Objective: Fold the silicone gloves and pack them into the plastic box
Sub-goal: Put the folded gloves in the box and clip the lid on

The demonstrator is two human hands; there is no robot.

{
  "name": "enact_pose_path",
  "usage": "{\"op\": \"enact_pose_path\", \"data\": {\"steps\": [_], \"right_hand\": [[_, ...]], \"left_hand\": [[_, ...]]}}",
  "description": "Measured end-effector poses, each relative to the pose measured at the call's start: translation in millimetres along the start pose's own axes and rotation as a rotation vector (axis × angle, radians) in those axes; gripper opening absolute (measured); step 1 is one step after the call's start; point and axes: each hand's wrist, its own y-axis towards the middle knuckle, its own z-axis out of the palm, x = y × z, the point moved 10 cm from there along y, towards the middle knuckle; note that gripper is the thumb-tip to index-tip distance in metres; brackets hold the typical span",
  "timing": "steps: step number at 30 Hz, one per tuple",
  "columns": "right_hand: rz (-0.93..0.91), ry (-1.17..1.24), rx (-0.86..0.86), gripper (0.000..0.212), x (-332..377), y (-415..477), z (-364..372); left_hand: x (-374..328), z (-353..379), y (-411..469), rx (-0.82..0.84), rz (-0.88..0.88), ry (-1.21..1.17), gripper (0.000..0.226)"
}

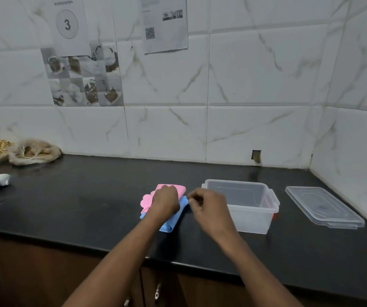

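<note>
on the black counter [89, 207], the left hand [166, 201] presses flat on the pink glove [171, 188] atop the blue glove [171, 222]; the right hand [209, 207] pinches the blue edge beside the empty plastic box [253, 220].

Pink glove [179, 188] and blue glove [169, 224] lie left of the clear plastic box [253, 220] on the black counter [89, 207].

One head-worn view looks forward and down across the counter [89, 207], wall at 12 o'clock, hands close below centre.
</note>
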Motion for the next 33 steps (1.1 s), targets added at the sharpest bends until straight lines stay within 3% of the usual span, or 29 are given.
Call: {"op": "enact_pose_path", "data": {"steps": [2, 4, 5, 7, 11, 15, 17, 19, 22, 25, 29, 33], "right_hand": [[0.028, -0.02, 0.037, 0.016, -8, -6, 12], [0.034, -0.037, 0.06, 0.017, -11, -11, 17], [0.033, -0.04, 0.07, 0.018, -12, -12, 17], [0.033, -0.02, 0.084, 0.019, -12, -12, 14], [0.02, 0.089, 0.021, 0.032, -9, 2, -12], [0.035, 0.175, -0.017, 0.08, -9, 34, -38], [0.09, 0.277, 0.053, 0.103, -13, 50, -40], [0.125, 0.405, 0.116, 0.111, -16, 63, -40], [0.13, 0.632, 0.193, 0.077, -22, 74, -50], [0.161, 0.67, 0.162, 0.038, -42, 76, -72], [0.375, 0.628, -0.043, 0.031, -92, 76, -106], [0.598, 0.486, -0.083, 0.015, -136, 68, -120]], "left_hand": [[7, 2, -2, -0.034, -0.106, -0.117, 0.037], [7, -6, -8, -0.157, -0.145, -0.121, 0.022], [-4, -11, -10, -0.227, -0.031, -0.074, 0.013], [-14, -22, -21, -0.353, 0.18, 0.003, 0.026], [-6, -90, -25, -0.519, 0.234, 0.158, 0.018], [-5, -159, -28, -0.49, 0.322, 0.04, 0.012], [-14, -175, -31, -0.373, 0.382, -0.084, 0.009], [-31, -176, -35, -0.185, 0.483, -0.241, 0.014], [-63, -155, -38, 0.135, 0.585, -0.461, 0.029], [-89, -132, -22, 0.273, 0.542, -0.694, 0.025], [-112, -83, 0, 0.455, 0.259, -1.22, 0.033], [-137, -39, 4, 0.467, 0.129, -1.257, 0.026]]}}
